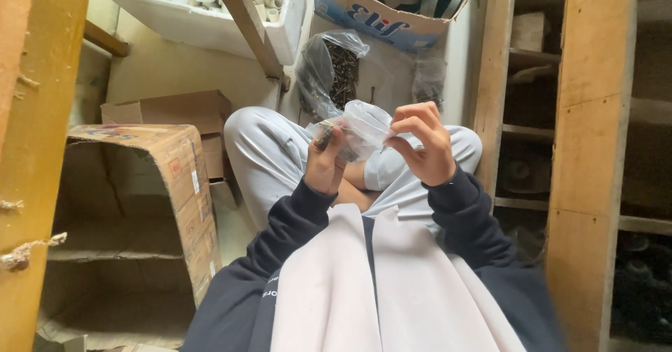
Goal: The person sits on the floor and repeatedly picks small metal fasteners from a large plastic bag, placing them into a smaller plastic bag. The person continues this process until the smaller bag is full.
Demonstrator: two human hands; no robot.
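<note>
Small clear plastic bag [360, 129] sits mid-frame over the lap, pinched by both hands: left hand [326, 164] at its 8 o'clock, right hand [423, 145] at 3 o'clock. Likely thin, crinkly, slippery; dark screws weigh one end. Best gripped at neck.

A small clear plastic bag [360, 129] sits at centre, pinched between the left hand [326, 164] and right hand [423, 145]. At twelve o'clock a bigger clear bag of dark screws [330, 72] leans by the wall. At one o'clock stands a blue-and-white printed carton [378, 19]. At nine o'clock lies an open brown cardboard box [140, 212], a smaller brown box [175, 110] behind it.
</note>
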